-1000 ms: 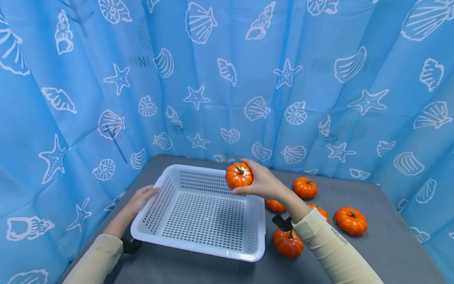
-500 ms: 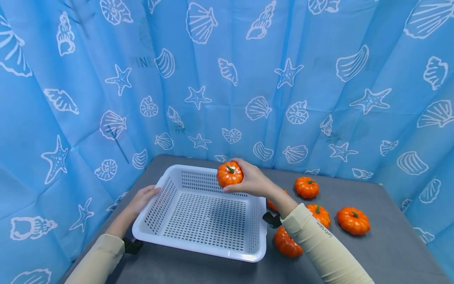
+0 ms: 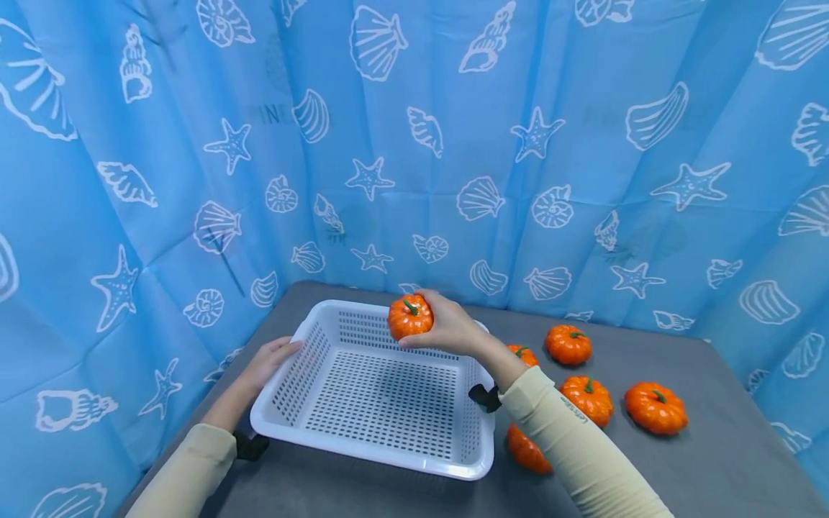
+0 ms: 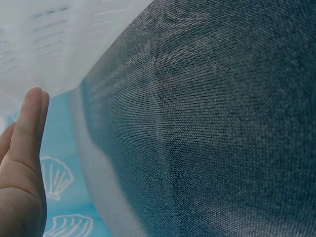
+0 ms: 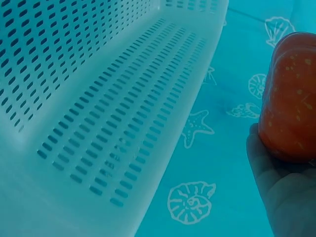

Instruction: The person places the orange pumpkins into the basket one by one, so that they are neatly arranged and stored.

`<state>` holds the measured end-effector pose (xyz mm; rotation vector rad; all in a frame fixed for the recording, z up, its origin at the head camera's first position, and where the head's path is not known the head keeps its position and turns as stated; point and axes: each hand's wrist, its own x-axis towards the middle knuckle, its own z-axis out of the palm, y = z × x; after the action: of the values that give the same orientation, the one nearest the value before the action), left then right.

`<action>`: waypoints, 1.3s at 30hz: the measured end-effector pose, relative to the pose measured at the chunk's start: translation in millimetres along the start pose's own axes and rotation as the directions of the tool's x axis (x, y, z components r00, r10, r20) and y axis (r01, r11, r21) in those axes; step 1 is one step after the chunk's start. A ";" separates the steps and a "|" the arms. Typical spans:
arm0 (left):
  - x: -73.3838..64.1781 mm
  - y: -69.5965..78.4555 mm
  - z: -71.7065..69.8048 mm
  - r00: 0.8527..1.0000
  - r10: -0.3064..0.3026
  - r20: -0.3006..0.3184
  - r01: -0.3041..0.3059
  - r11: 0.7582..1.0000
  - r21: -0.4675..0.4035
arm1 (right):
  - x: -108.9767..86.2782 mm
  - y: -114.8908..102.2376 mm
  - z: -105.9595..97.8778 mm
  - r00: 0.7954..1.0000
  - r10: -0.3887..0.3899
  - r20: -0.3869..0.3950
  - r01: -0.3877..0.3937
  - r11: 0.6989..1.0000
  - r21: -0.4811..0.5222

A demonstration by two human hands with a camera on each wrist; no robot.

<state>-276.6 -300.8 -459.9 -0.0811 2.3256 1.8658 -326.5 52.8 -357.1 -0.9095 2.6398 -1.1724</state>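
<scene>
My right hand (image 3: 448,327) grips a glossy orange toy pumpkin (image 3: 411,317) with a green stem, thumb on the near side and fingers behind it. Pumpkin and hand overlap the far right part of a white perforated plastic basket (image 3: 369,453) in the head view. In the right wrist view the pumpkin (image 5: 291,98) sits against the fingers, beside the basket's slotted wall (image 5: 123,113). At the basket's left rim, my left hand (image 3: 270,360) holds the edge. Its fingers (image 4: 30,118) lie straight along the outer wall in the left wrist view. The basket shows nothing inside.
Several more pumpkins lie on the grey cloth-covered table (image 3: 706,460) to the right: one at the back (image 3: 568,345), one farthest right (image 3: 656,409), others partly behind the right forearm. A blue shell-patterned curtain (image 3: 414,144) hangs around the back and left.
My right hand has carried its pumpkin left over the basket's far side, uncovering more of the pumpkins on the table. The left hand has stayed at the rim. The head view has shifted slightly.
</scene>
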 end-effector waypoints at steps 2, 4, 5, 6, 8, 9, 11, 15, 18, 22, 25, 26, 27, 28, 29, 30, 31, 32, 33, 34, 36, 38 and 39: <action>0.7 0.4 0.6 1.000 0.004 0.001 -0.004 1.000 -0.003 | 3.2 0.3 2.7 1.000 -0.007 -0.004 0.007 1.000 0.004; 1.2 0.5 0.9 1.000 0.007 -0.001 -0.007 1.000 -0.002 | 6.9 -0.1 5.6 1.000 -0.012 -0.003 0.012 1.000 0.008; 1.2 0.5 1.0 1.000 0.008 -0.003 -0.008 1.000 0.000 | 8.8 -0.4 7.1 1.000 -0.015 -0.002 0.015 1.000 0.009; 1.4 0.3 1.0 1.000 0.008 -0.002 -0.008 1.000 0.001 | 10.6 -0.9 8.6 1.000 -0.016 0.001 0.016 1.000 0.011; 1.8 -0.4 1.2 1.000 0.009 -0.007 -0.009 1.000 0.009 | 14.1 -2.0 11.6 1.000 -0.013 0.007 0.013 1.000 0.015; 2.0 -0.8 1.4 1.000 0.007 -0.011 -0.007 1.000 0.009 | 15.6 -2.6 13.0 1.000 -0.013 0.011 0.013 1.000 0.014; 2.6 -1.6 1.6 1.000 0.007 -0.010 -0.007 1.000 0.014 | 18.9 -3.4 16.1 1.000 -0.012 0.016 0.012 1.000 0.013; 3.7 -2.4 2.0 1.000 0.002 -0.009 -0.002 1.000 0.013 | 25.1 -4.5 23.0 1.000 -0.017 0.024 0.017 1.000 0.008; 3.9 -2.2 2.2 1.000 -0.002 0.000 0.002 1.000 0.013 | 29.3 -4.8 28.4 0.999 -0.020 0.026 0.020 1.000 0.000; 3.6 -2.1 3.1 1.000 -0.001 -0.001 0.001 1.000 0.020 | 33.9 -5.7 34.8 0.999 -0.027 0.032 0.028 1.000 -0.009; 2.9 -1.5 4.4 1.000 0.002 -0.008 -0.002 1.000 0.022 | 36.1 -6.8 38.5 0.999 -0.023 0.039 0.024 1.000 -0.004; 2.4 -1.0 4.9 1.000 0.002 -0.006 -0.001 1.000 0.021 | 36.8 -7.3 39.7 0.999 -0.021 0.041 0.021 1.000 -0.001; 2.0 -0.6 5.1 1.000 0.004 -0.007 -0.003 1.000 0.022 | 37.6 -7.6 41.0 0.999 -0.019 0.046 0.019 1.000 0.007; 1.7 -0.3 5.2 1.000 0.005 -0.006 -0.005 1.000 0.022 | 38.5 -7.4 42.4 0.999 -0.012 0.051 0.012 1.000 0.011; 1.5 -0.2 5.4 1.000 0.005 -0.007 -0.004 1.000 0.020 | 39.6 -7.2 44.0 0.998 -0.009 0.054 0.008 1.000 0.016; 1.4 -0.1 5.4 1.000 0.004 -0.007 -0.004 1.000 0.019 | 40.8 -7.1 45.5 0.998 -0.006 0.058 0.005 1.000 0.019; 1.4 -0.2 5.0 1.000 0.002 -0.010 -0.002 1.000 0.020 | 42.1 -6.9 47.2 0.998 -0.002 0.061 0.001 1.000 0.022; 1.5 -0.4 4.7 1.000 0.002 -0.016 -0.001 1.000 0.022 | 43.6 -6.5 49.0 0.998 0.000 0.066 -0.001 1.000 0.026; 1.6 -0.7 4.1 1.000 0.005 -0.019 -0.004 1.000 0.026 | 45.1 -5.9 51.1 0.997 0.001 0.071 -0.002 1.000 0.028; 1.8 -0.9 3.7 1.000 0.003 -0.023 -0.003 1.000 0.027 | 46.5 -5.6 53.0 0.997 0.000 0.074 -0.002 1.000 0.029; 1.8 -1.4 3.1 1.000 -0.001 -0.026 0.002 1.000 0.031 | 49.1 -6.0 56.8 0.996 -0.002 0.084 -0.001 1.000 0.031; 1.6 -1.8 2.5 1.000 -0.002 -0.030 0.003 0.999 0.033 | 51.4 -6.1 60.9 0.995 -0.005 0.098 0.001 0.999 0.036; 1.6 -2.0 2.4 1.000 -0.002 -0.025 0.003 0.999 0.035 | 52.6 -5.9 63.0 0.994 -0.005 0.105 0.000 0.999 0.044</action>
<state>-277.6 -298.9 -462.6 -0.1036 2.3729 1.8329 -345.6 -20.2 -389.7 -0.9398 2.5213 -1.1452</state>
